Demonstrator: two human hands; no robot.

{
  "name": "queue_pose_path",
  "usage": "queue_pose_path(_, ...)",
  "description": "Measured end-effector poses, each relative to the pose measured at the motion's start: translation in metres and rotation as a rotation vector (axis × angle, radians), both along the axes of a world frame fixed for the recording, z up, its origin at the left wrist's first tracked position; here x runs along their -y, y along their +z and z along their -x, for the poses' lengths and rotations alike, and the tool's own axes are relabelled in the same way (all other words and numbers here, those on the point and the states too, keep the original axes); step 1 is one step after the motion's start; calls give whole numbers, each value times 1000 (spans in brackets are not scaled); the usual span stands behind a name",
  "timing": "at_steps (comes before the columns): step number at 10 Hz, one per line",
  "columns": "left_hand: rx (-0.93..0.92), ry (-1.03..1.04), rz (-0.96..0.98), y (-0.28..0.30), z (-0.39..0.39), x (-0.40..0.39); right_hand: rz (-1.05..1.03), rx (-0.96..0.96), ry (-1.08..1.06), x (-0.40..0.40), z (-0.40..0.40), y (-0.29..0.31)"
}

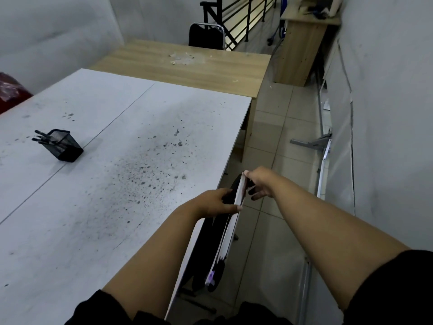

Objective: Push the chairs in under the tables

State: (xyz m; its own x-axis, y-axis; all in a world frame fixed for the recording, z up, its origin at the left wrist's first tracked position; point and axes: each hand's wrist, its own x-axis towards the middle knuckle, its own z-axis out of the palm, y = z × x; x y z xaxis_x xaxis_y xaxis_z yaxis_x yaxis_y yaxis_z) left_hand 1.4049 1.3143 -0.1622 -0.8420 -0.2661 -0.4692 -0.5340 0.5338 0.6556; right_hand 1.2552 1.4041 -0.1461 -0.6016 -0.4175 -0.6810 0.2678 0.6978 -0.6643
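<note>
Gripping chair back [237, 202] with both hands, left hand [216, 204] and right hand [259, 185] closed on top, pressing toward white bench [117, 160] for tucking under.

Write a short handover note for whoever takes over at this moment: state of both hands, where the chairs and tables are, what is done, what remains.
Left hand: gripping the near end of the chair back, at the white table edge.
Right hand: gripping the far end of the same back.
This chair stands close against the white table's right side, its seat apparently mostly under; confirm it is fully in.
A black chair stands at the far side of the wooden table; how far it is tucked in cannot be told.
Left: finish this chair, check the far one.
</note>
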Motion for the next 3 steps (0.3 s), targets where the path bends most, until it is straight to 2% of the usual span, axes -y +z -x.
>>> queue_pose_path(1, -148, 84, 57, 4, 13, 20, -25, -140, 47, 12, 19, 2)
queue_pose_path(2, -206, 136, 55, 7, 24, 31, -4, -205, 76, 21, 35, 2)
queue_pose_path(3, -251, 226, 51, 5, 53, 49, 103, -193, 103, 32, 64, 2)
